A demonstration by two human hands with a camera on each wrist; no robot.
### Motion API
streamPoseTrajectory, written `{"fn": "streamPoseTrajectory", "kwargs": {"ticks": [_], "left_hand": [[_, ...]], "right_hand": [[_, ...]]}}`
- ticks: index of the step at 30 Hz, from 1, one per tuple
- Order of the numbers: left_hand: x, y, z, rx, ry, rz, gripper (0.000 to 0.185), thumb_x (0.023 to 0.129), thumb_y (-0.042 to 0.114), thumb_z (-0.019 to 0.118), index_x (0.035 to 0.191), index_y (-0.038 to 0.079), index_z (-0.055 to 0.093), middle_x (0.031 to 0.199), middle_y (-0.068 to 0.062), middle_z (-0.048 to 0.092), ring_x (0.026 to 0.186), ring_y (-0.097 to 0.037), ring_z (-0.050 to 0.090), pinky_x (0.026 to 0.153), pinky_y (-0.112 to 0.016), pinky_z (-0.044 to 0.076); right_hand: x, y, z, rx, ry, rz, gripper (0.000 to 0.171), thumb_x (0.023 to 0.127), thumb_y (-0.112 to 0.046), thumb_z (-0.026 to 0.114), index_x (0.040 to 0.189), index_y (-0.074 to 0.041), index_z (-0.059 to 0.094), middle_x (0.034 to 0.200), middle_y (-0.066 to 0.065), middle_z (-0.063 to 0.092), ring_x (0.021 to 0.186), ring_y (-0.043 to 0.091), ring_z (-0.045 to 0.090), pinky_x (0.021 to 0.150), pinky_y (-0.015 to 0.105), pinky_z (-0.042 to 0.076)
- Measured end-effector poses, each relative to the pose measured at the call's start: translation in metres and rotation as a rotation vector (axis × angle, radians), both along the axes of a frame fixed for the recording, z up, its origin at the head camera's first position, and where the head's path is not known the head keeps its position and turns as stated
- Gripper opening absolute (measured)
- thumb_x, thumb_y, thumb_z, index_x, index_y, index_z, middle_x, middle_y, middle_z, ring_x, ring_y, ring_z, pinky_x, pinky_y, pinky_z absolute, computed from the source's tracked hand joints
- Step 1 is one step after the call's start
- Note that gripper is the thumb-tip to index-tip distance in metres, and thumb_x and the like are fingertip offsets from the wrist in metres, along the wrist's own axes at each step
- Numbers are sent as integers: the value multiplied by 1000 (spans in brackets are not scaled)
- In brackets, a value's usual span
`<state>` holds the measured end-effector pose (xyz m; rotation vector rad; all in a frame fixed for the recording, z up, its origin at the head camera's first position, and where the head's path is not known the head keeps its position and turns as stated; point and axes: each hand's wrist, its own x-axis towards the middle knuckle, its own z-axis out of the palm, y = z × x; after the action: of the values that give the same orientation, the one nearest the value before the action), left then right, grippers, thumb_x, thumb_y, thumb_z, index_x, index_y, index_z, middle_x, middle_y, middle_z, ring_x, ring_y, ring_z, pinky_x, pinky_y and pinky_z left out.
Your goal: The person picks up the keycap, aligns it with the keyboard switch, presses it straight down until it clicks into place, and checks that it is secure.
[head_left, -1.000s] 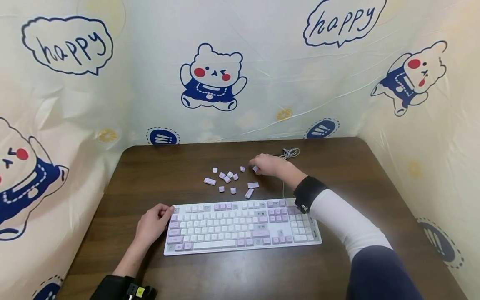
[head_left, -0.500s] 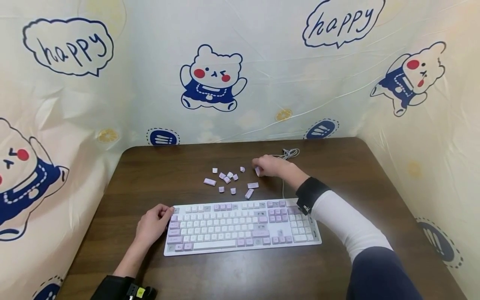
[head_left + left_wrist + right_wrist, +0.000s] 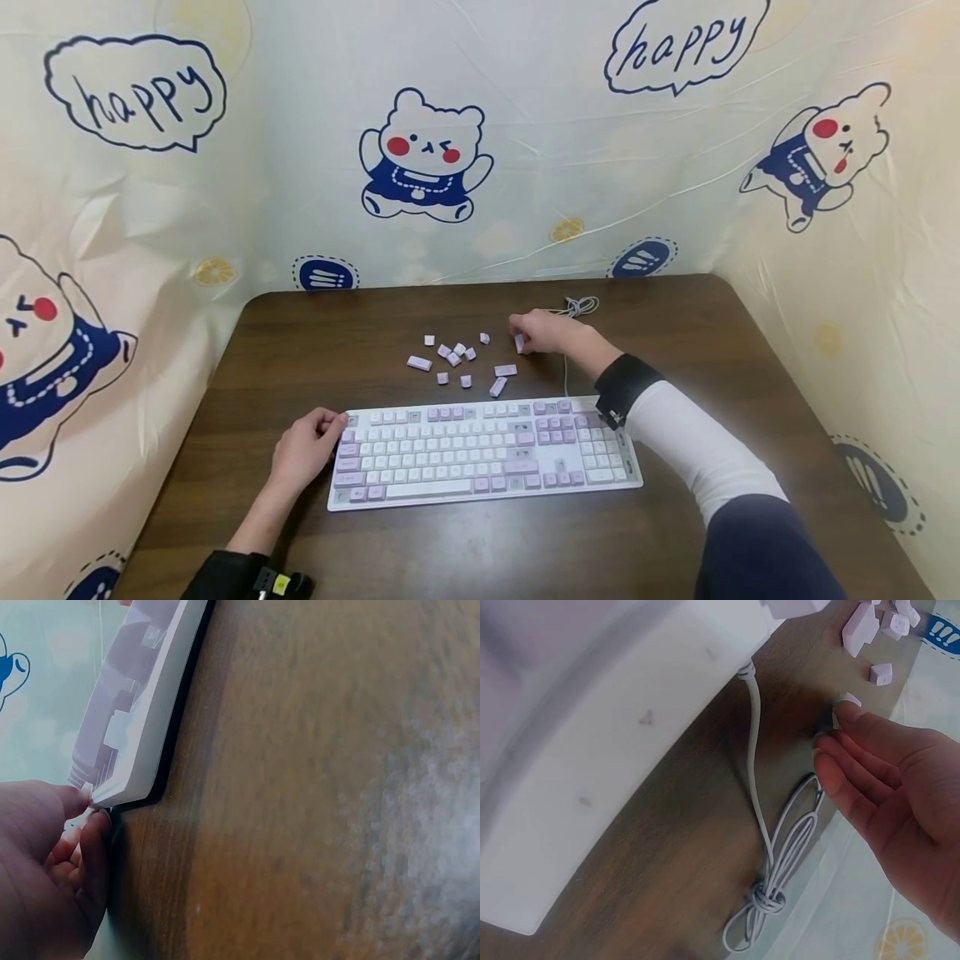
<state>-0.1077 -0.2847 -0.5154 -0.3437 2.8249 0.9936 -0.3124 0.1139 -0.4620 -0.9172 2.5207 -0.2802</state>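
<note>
A white-and-lilac keyboard (image 3: 438,490) lies on the brown table, with several key positions bare of caps. My left hand (image 3: 302,450) holds its far left corner; the left wrist view has the thumb on top of the corner and fingers by its edge. Beyond the keyboard, my right hand (image 3: 551,331) pinches a small pale lilac keycap (image 3: 519,342) between thumb and fingers, low over the table. In the right wrist view that keycap (image 3: 852,699) is mostly covered by the fingertips. Several loose keycaps (image 3: 453,359) lie left of this hand, including a longer keycap (image 3: 419,363).
The keyboard's cable (image 3: 756,750) runs back from its rear edge to a tied coil (image 3: 582,307) near the table's far edge, close behind the right hand. A printed curtain (image 3: 300,167) surrounds the table (image 3: 480,554) at the back and sides.
My right hand has shifted slightly right with the pinched keycap, which has turned a little in the fingers. The left hand and keyboard stay where they were.
</note>
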Motion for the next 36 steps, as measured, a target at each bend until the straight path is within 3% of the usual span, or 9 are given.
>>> {"fn": "streamPoseTrajectory", "kwargs": {"ticks": [7, 13, 19, 23, 28, 36], "left_hand": [[-1, 0, 1, -1, -3, -1, 41, 108, 41, 54, 112, 2, 67, 86, -6, 60, 80, -24, 56, 72, -38, 36], [0, 1, 3, -12, 28, -1, 40, 107, 40, 55, 108, 2, 68, 86, -6, 60, 80, -24, 55, 71, -38, 36], [1, 2, 1, -18, 29, -2, 41, 107, 42, 55, 108, 3, 68, 86, -5, 60, 80, -23, 55, 71, -38, 35], [0, 3, 2, -13, 34, -3, 41, 107, 42, 55, 108, 3, 68, 86, -6, 60, 80, -24, 55, 71, -38, 35], [-1, 3, 2, -5, 29, -7, 44, 107, 43, 54, 110, 2, 68, 88, -7, 61, 82, -26, 56, 71, -39, 36], [1, 1, 1, -19, 34, -2, 42, 107, 42, 54, 111, 2, 69, 89, -7, 62, 83, -27, 56, 72, -39, 36]], "right_hand": [[0, 1, 0, 5, -7, -5, 23, 98, -11, 72, 118, -5, 62, 98, 7, 66, 88, 22, 60, 82, 35, 52], [-4, 9, 1, 4, -8, 29, 35, 98, -18, 73, 128, -5, 61, 98, 7, 66, 87, 20, 60, 80, 35, 51], [-5, 16, 4, 2, 25, 94, 37, 99, -6, 68, 135, -7, 63, 112, 12, 66, 99, 25, 60, 91, 42, 51], [-3, 14, 2, 13, 90, 164, 24, 98, -4, 70, 122, -6, 72, 111, 13, 65, 100, 26, 59, 93, 42, 51], [0, 13, -2, 8, 139, 196, 4, 97, -10, 74, 97, -6, 76, 91, 8, 63, 84, 22, 56, 81, 38, 50], [19, 20, 0, -7, 141, 210, 5, 95, -8, 75, 92, -5, 75, 82, 3, 65, 75, 16, 53, 73, 32, 49]]}}
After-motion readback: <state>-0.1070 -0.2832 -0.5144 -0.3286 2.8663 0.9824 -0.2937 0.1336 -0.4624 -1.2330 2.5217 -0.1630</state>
